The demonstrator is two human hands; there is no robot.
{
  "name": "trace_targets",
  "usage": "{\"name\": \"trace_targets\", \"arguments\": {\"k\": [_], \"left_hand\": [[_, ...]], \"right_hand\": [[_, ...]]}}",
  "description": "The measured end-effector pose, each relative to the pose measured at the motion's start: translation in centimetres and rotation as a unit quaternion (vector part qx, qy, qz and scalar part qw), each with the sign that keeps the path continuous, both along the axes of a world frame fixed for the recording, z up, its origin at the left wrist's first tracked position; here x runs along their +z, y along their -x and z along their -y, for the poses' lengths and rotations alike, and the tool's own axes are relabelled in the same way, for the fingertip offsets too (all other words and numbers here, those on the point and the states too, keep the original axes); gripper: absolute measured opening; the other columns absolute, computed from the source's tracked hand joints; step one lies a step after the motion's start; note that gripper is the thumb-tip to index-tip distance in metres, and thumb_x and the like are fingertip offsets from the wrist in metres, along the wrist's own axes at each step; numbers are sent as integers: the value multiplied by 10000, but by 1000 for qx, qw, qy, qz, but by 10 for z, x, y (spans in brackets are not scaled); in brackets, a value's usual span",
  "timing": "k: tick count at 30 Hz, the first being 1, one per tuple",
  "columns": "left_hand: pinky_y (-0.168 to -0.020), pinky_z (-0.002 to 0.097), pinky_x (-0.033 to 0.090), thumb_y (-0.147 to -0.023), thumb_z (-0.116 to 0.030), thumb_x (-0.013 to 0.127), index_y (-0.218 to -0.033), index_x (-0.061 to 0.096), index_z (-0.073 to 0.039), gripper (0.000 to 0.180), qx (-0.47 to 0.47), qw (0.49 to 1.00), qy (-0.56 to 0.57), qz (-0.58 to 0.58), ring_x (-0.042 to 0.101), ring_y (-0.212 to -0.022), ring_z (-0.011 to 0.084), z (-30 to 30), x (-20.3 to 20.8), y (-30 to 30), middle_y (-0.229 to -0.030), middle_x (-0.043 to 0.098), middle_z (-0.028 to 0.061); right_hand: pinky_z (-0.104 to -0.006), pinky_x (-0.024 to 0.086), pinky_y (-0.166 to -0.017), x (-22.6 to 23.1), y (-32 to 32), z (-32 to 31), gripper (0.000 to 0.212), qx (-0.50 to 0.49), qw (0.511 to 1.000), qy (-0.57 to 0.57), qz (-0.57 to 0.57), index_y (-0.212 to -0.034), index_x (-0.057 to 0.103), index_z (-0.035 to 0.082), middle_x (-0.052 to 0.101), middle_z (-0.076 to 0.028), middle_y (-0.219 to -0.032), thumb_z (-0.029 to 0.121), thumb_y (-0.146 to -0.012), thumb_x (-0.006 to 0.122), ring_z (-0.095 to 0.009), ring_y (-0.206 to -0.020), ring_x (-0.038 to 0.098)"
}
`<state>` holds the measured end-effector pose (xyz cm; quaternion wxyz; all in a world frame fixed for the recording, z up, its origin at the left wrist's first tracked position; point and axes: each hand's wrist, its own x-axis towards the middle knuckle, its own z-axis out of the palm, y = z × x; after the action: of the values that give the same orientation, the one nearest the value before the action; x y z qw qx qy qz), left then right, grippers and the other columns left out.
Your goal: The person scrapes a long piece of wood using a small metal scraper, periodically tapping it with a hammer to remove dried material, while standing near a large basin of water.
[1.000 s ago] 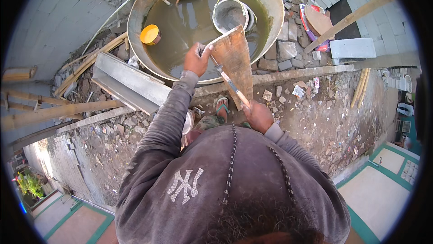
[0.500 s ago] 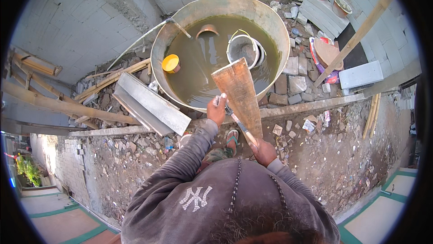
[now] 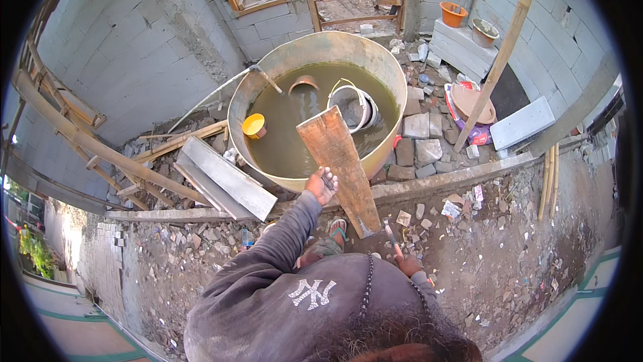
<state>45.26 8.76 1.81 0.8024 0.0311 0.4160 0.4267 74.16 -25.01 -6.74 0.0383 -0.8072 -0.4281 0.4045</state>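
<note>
A worn wooden board point(image 3: 345, 178) slants over the near rim of a round tub point(image 3: 236, 111) of murky water. Just left of it is my left hand point(image 3: 323, 185), palm turned up, fingers loosely bent and apart, with nothing seen in them. Lower down on the right, my right hand point(image 3: 407, 266) is closed round a slim, pale, long tool point(image 3: 392, 236) pointing forward; its exact kind is unclear. In the tub sit a white bucket point(image 3: 365, 111) with a handle, a yellow dipper point(image 3: 254, 125) and a half-sunk brown container point(image 3: 305, 82).
Left of the tub lie a grey metal-looking trough point(image 3: 228, 178) and bamboo poles point(image 3: 184, 139). Stones point(image 3: 429, 150) are heaped to the right, near a slanting pole point(image 3: 499, 54) and a white block point(image 3: 522, 124). A low kerb point(image 3: 455, 173) crosses the rubble-strewn ground.
My right hand has drawn the tool back, down and to the right, away from the board. My left hand has turned palm up and loosened. The view has tilted up.
</note>
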Motion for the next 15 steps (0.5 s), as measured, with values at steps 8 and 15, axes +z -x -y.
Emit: {"name": "trace_targets", "arguments": {"k": [8,15], "left_hand": [[-458,284,320,-1008,-377,439,-880,514,-171,253,109,990,-44,-81,367,-489,112,-65,23,78,-639,386,-38],[-627,397,422,-1010,-512,532,-901,593,-1,526,160,801,-242,-524,545,-649,251,-103,69,53,-761,594,94]], "right_hand": [[-481,565,-931,-194,-115,321,415,137,963,228,53,-1187,703,79,715,-249,-1154,361,-895,618,-395,-1078,704],[-488,556,-922,-130,-83,341,453,-91,956,275,-36,-1189,698,56,710,-270,-1125,396,-912,586,-414,-1063,699]]}}
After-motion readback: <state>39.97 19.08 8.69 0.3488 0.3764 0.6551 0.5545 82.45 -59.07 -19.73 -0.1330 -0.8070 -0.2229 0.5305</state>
